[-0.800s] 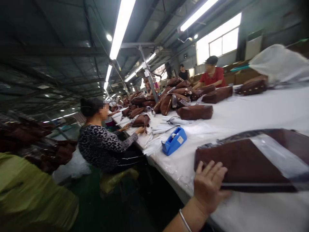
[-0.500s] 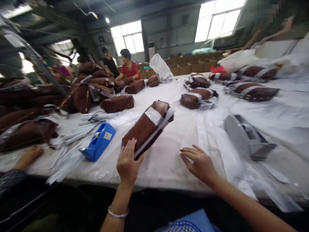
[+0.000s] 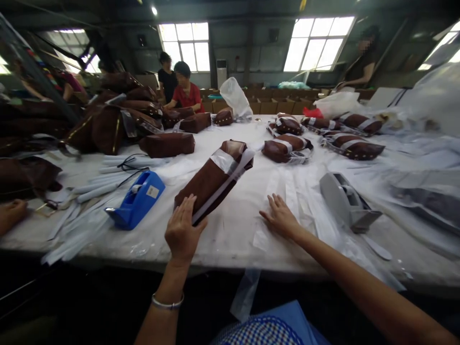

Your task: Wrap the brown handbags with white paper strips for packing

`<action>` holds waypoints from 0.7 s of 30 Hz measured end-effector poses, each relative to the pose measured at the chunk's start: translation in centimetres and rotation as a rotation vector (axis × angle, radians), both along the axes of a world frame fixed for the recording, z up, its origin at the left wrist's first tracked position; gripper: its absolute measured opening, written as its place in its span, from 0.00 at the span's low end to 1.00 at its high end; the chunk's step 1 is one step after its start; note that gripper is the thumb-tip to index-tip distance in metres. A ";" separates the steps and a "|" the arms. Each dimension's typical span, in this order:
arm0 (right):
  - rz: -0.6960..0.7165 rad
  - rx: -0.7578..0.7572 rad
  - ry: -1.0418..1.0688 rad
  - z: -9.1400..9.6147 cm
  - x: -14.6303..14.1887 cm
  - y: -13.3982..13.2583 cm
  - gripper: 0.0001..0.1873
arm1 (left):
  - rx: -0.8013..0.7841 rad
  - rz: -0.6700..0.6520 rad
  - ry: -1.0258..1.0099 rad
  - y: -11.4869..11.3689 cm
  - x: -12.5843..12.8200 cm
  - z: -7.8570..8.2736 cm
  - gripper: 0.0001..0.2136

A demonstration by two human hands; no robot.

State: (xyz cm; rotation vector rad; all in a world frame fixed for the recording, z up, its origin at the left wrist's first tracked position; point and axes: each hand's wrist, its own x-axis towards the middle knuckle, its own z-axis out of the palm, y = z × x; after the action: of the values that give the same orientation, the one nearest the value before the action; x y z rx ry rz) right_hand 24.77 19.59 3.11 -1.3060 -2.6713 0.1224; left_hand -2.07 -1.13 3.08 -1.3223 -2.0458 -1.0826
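Note:
A brown leather-like bag (image 3: 204,184) lies slantwise on the white-covered table, with a clear plastic wrap and a pale strap along its right side. My left hand (image 3: 183,230) grips its near end, fingers along the top and thumb at the right side. To the right, my right hand (image 3: 282,215) is spread flat over thin whitish strips (image 3: 292,191) on the table, holding nothing that I can see. A translucent plastic strip (image 3: 246,292) hangs below the table's front edge.
A blue tape dispenser (image 3: 138,199) stands left and a grey one (image 3: 345,201) right. White paper rolls (image 3: 97,184) lie at left. Brown bags (image 3: 167,144) pile up behind; wrapped bags (image 3: 287,147) lie at back right. Another person's hand (image 3: 12,215) rests at far left. Several people work beyond.
My view has levelled and turned, shifting the table contents left. My right hand's fingers have spread more. A plastic strip now shows hanging below the table edge. The left hand stays on the bag.

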 end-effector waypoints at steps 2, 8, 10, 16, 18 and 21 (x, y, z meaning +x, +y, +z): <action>0.024 -0.017 -0.092 -1.2 -1.6 0.3 0.40 | 0.015 0.030 -0.047 -0.3 -0.8 0.2 0.32; 0.624 -0.212 -0.081 -0.4 -6.6 -3.1 0.36 | 0.091 0.175 -0.149 -0.9 -2.8 0.0 0.30; 0.752 -0.260 -0.053 0.0 -8.4 -3.3 0.33 | 0.113 0.199 -0.155 -0.9 -3.1 -0.2 0.30; 0.585 -0.165 -0.049 -2.1 -13.3 -2.5 0.36 | 0.112 0.186 -0.138 -0.8 -3.1 -0.6 0.29; 0.547 -0.152 -0.054 -3.3 -14.9 -2.2 0.38 | 0.118 0.185 -0.089 -0.5 -3.2 -0.4 0.29; 0.505 -0.199 0.064 -4.0 -17.2 -1.5 0.37 | 0.116 0.153 -0.003 0.2 -3.4 0.4 0.28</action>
State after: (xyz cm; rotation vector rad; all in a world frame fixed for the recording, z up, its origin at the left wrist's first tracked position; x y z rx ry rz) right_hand 7.57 18.05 -0.91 -0.6218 -2.9266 0.4915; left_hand -5.43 -0.97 3.48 -1.0893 -2.0178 -1.1161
